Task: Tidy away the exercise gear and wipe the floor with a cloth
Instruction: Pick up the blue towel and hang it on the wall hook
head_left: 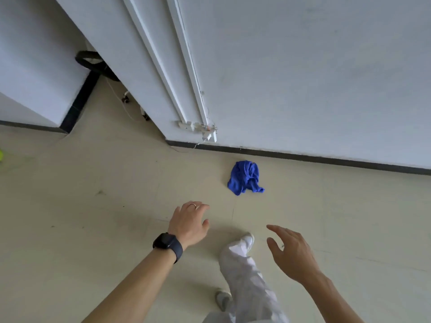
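Pale floor (93, 206), white wall (303, 66) behind. Blue cloth (245, 179) crumpled right of centre by the baseboard (303, 157), untouched. Left hand (190, 223) and right hand (291, 255) lower centre, fingers loose, holding nothing. Wiping apparently not yet started.

The cloth (245, 177) is lying on the floor (93, 206), just before the wall (303, 78) and near its skirting (303, 157). Nearer the person, the left grip (190, 223) and right grip (292, 252) are hovering apart above the floor, a foot (247, 241) standing between them.
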{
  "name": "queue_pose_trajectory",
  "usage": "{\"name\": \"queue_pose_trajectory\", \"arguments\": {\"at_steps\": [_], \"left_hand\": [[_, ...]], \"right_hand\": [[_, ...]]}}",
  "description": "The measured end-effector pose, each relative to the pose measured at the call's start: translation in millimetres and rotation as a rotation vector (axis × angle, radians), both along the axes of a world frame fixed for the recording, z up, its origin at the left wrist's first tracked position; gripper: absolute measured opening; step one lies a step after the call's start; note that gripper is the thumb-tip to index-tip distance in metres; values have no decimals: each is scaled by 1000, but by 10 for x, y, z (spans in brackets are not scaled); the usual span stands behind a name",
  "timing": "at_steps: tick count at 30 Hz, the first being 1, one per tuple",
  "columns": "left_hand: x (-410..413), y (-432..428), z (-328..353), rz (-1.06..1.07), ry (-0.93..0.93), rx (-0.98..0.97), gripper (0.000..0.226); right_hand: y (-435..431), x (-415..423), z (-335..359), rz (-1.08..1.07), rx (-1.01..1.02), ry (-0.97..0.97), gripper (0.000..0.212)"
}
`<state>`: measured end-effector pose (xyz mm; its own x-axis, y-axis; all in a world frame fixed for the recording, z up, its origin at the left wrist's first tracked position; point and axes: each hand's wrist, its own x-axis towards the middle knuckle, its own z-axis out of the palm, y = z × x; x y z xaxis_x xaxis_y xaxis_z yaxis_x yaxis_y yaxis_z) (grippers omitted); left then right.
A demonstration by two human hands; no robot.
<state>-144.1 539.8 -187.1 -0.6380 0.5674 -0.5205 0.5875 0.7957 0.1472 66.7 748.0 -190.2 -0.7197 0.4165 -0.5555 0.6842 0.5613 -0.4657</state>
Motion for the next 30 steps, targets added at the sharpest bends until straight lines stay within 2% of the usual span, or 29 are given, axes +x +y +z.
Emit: {"name": "queue_pose_trajectory", "arguments": {"at_steps": [5, 11, 16, 19, 24, 27, 30], "left_hand": [[-698, 319, -679, -60, -117, -87, 46], [-1453, 562, -1863, -130, -227, -205, 47], [-2173, 803, -3406, -310, -256, -345, 47], [-2561, 913, -4394, -458, -189, -440, 43], [-3008, 1107, -5689, -469, -141, -433, 42], [-3058, 1202, -6341, -488, -126, -367, 54], [-2938, 1272, -6880, -476, -77, -252, 71]], "right_hand": [[91, -754, -736, -83, -88, -112, 42], [223, -1708, -1762, -152, -178, -203, 41], [334, -2261, -3048, -216, -200, -309, 42], [380, -2457, -3990, -166, -167, -392, 43], [658, -2802, -5413, -84, -211, -502, 50], [912, -3085, -6104, -257, -123, -371, 60], [1131, -3396, -6591, -461, -105, -176, 87]]}}
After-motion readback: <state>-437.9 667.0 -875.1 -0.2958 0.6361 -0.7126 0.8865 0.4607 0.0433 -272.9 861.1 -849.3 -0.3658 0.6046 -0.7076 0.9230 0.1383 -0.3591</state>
